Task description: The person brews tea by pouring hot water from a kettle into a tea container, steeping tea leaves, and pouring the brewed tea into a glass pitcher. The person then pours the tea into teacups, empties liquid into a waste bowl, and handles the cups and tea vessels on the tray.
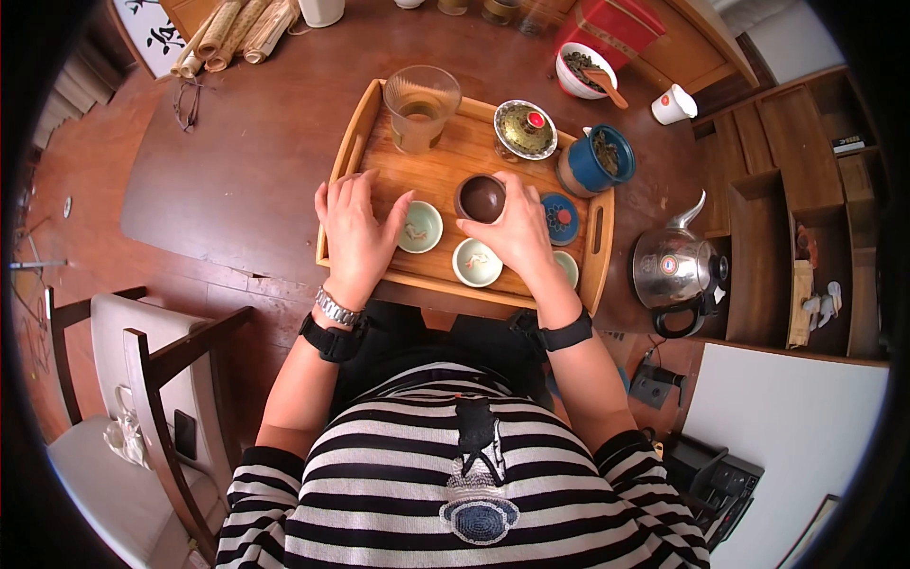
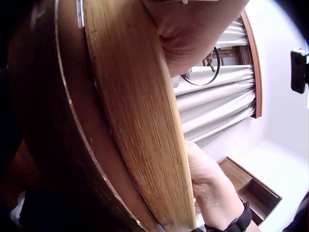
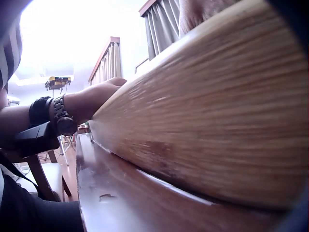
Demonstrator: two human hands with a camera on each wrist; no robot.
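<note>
1. Dark brown and round, a small cup (image 1: 481,198) is at the middle of the wooden tray (image 1: 455,144); whether it rests on the wood or is lifted, I cannot tell.
2. The right hand (image 1: 523,230) has its grip pinching this cup, thumb on the near side and fingers on the right.
3. The left hand (image 1: 358,230) has its grip spread, palm down over the tray's left side, thumb apart from the fingers; its thumb is close to the rim of a pale green cup (image 1: 420,229), and I cannot tell if they touch.
4. A second green cup (image 1: 477,266) stands just below the right hand's thumb, and a third green cup (image 1: 567,266) is partly hidden by the right forearm.
5. Beside that forearm lies a blue lid (image 1: 561,219); a blue pot (image 1: 594,169) with leaves inside stands at the far right corner.
6. Along the tray's far side are a glass pitcher (image 1: 417,107), partly filled, and a lidded bowl (image 1: 524,131).
7. On the brown counter (image 1: 237,175), a steel kettle (image 1: 671,268) stands right of the tray; beyond are a paper cup (image 1: 674,105) and a white bowl (image 1: 573,87) of dried leaves.
</note>
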